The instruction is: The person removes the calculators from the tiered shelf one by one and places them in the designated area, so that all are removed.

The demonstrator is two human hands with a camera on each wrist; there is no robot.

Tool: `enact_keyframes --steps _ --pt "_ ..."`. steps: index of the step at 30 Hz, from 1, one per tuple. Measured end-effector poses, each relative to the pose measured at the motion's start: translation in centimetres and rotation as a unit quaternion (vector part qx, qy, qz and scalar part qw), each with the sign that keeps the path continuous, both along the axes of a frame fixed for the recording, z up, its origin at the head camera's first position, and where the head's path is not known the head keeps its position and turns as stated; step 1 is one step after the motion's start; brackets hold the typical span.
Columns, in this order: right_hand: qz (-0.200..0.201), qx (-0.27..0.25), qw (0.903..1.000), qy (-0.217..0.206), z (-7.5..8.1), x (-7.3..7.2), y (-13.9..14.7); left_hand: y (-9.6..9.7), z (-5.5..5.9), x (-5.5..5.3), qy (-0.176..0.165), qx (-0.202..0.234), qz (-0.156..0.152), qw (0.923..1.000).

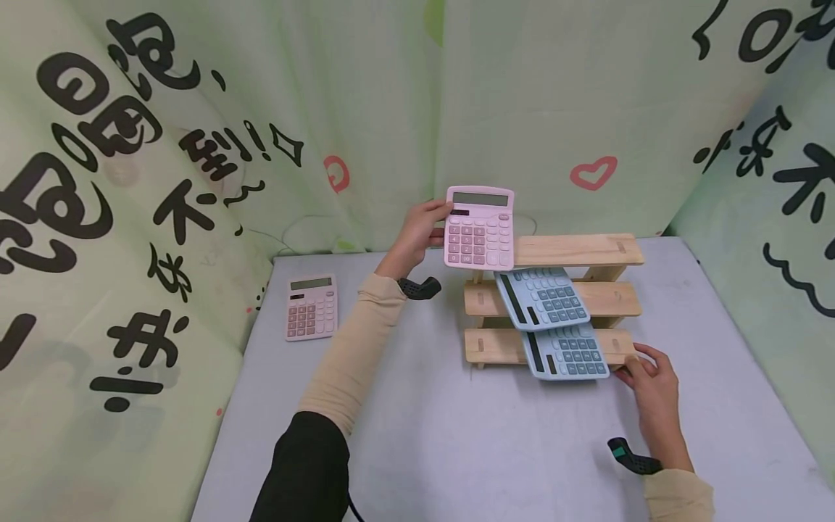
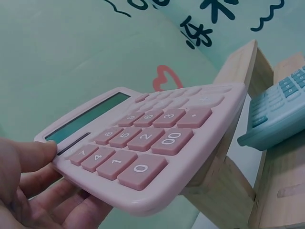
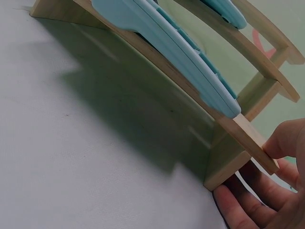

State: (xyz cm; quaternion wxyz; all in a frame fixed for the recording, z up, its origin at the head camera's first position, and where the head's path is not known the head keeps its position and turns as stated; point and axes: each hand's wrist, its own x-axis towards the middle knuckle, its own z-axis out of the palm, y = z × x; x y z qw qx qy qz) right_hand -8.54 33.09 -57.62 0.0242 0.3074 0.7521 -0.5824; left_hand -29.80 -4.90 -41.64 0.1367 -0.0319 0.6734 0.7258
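My left hand grips a pink calculator by its left edge, thumb on the face beside the screen and fingers underneath. The calculator is tilted, keys facing up, and overlaps the left end of the top shelf of a wooden three-step rack in the head view. A blue calculator leans sideways on the middle step, and another blue calculator on the lowest one. With thumb and fingers, my right hand pinches the right end of the lowest step.
A second pink calculator lies flat on the white-covered table, left of my left forearm. Pale green curtains with black lettering hang behind and at both sides. A black wrist device sits on my right wrist.
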Motion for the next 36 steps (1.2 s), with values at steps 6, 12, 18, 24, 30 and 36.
enact_keyframes --steps 6,12,18,24,30,36 --pt "-0.006 -0.008 0.9999 0.003 0.0 0.0 -0.1 -2.0 0.0 0.3 0.006 0.002 0.012 0.9999" --pt "-0.003 -0.007 1.0 0.001 0.0 0.1 0.0 -4.0 -0.5 0.3 0.011 -0.003 0.025 0.9996" --pt "0.0 -0.009 0.9999 0.009 0.0 0.2 -0.1 -6.0 -1.0 0.5 0.004 -0.009 0.039 0.9992" --pt "0.002 -0.013 0.9998 0.012 0.0 0.3 -0.2 -7.8 -1.8 0.6 -0.013 -0.017 0.05 0.9985" --pt "0.005 -0.016 0.9998 0.011 0.2 0.2 -0.2 -9.5 -2.7 1.1 -0.025 -0.019 0.061 0.9976" --pt "0.004 -0.016 0.9998 0.01 0.3 0.2 -0.2 -11.0 -3.6 2.0 -0.042 -0.021 0.065 0.9968"
